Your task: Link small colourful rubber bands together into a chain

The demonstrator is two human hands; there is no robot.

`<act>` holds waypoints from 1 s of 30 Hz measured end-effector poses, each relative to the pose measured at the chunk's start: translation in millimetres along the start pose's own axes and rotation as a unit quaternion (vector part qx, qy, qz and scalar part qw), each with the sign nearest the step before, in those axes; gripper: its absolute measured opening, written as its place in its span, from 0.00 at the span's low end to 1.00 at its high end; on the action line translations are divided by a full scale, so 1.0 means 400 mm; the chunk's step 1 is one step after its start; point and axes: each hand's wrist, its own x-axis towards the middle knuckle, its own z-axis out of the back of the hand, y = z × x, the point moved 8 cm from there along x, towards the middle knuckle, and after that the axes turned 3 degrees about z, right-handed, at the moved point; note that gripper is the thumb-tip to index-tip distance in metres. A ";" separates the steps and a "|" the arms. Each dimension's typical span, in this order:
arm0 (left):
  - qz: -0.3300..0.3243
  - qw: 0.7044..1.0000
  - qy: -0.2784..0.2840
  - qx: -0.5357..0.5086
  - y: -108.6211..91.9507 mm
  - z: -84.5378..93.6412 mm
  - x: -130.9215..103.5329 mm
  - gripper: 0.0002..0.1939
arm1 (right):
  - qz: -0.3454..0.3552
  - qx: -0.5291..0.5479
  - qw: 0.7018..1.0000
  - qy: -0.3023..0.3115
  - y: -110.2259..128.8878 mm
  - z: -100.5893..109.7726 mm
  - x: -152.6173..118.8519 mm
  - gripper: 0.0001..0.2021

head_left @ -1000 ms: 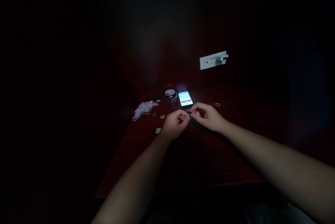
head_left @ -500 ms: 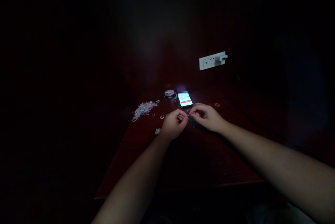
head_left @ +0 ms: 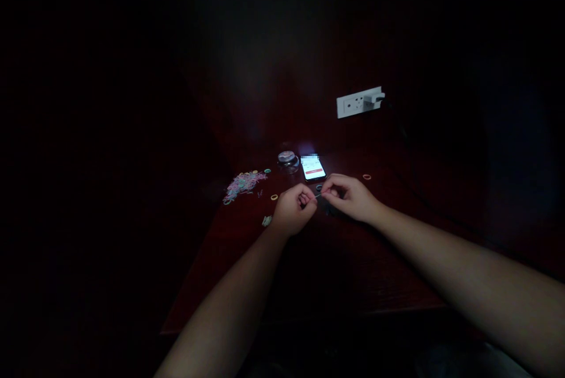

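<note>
Dark red wooden table (head_left: 353,266): it carried all the small things, in a very dim light.
Mixed heap of thin pastel bands (head_left: 244,184): it lay at the left side of the table, well apart from both hands.
Small green ring (head_left: 267,171): it was just beside the far right edge of the heap.
Clear round jar with pale lid (head_left: 288,160): it stood upright, just beside the phone.
Black phone with bright screen (head_left: 313,167): it lay behind the fingertips, close to the right hand (head_left: 351,198).
Small yellow ring (head_left: 274,197): it lay between the heap and the left hand (head_left: 293,210).
Cream-coloured small bundle (head_left: 267,221): it was just beside the left wrist; its details were too small to tell.
Small orange ring (head_left: 366,177): it lay alone, beyond the right hand.
In the way: the right hand partly covered a small dark thing (head_left: 330,211), which I could not identify.
White wall socket (head_left: 353,105): it was on the wall above the table, with a white plug (head_left: 375,98) inserted.
Thin pale strand (head_left: 318,195): it was between the fingertips, in front of the phone.
Left hand: it pinched one end of the strand.
Right hand: it pinched the other end.
Count: one phone, one jar, one heap, one bundle, one socket, one plug, one strand; bands of the heap could not be counted.
</note>
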 end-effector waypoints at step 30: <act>-0.013 1.000 -0.007 0.004 0.017 -0.003 0.002 0.05 | -0.041 0.015 0.999 0.027 -0.035 -0.024 -0.009 0.07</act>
